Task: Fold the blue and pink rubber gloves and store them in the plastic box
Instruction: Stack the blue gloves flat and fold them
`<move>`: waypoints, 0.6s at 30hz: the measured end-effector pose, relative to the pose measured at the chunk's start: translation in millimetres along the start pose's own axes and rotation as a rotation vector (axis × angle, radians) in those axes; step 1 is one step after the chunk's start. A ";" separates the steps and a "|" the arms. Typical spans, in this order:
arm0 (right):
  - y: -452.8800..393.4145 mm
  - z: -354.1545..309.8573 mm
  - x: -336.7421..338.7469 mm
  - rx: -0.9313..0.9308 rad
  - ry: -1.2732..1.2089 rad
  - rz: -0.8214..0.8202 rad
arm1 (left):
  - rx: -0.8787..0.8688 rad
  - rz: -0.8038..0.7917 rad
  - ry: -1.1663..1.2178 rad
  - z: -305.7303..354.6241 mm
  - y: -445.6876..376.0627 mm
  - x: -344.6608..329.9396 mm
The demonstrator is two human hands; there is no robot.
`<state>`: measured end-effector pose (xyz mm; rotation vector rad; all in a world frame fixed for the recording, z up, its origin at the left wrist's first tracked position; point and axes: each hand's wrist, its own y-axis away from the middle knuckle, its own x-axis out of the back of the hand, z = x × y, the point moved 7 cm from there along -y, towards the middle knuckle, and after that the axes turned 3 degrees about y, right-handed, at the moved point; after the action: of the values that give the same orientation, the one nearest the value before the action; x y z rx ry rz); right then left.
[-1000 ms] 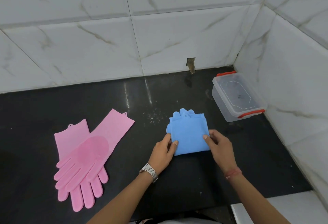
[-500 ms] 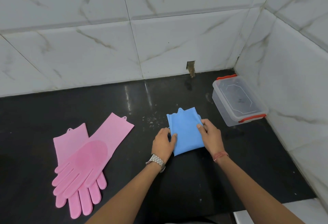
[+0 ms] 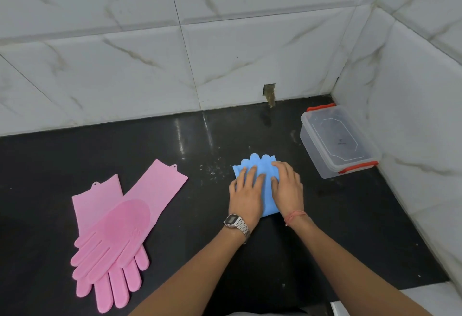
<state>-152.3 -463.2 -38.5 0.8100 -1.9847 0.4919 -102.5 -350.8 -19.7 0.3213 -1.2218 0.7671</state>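
Observation:
The folded blue gloves (image 3: 260, 165) lie on the black counter (image 3: 250, 253) in the middle, their fingertips pointing toward the wall. My left hand (image 3: 246, 195) and my right hand (image 3: 287, 188) both press flat on top of the fold, side by side, fingers straight. Two pink gloves (image 3: 117, 225) lie unfolded and overlapping at the left, fingers toward me. The clear plastic box (image 3: 337, 140) with red clips stands in the right corner with its lid on.
White marble tiled walls (image 3: 225, 53) close off the back and the right side. A small hole in the tile (image 3: 269, 90) sits just above the counter. White specks (image 3: 212, 170) dot the counter left of the blue gloves.
The blue gloves were folded narrower and pushed slightly away from me. Both hands went from pinching the near edge to pressing flat on top.

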 end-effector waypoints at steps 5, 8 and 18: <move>-5.7 0.6 -7.1 -0.012 -0.129 -0.084 | 0.062 -0.220 -0.051 -10.8 -11.3 -29.2; -7.5 -0.8 -8.0 -0.011 -0.237 -0.128 | 0.075 -0.259 -0.036 -17.5 -15.6 -31.9; 33.1 -8.9 -19.4 0.065 -0.070 -0.195 | -0.028 -0.090 -0.147 -26.0 16.2 -15.9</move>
<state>-163.2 -427.6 -51.4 1.0622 -1.9366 0.4202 -96.9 -329.1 -46.0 0.4128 -1.3461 0.6568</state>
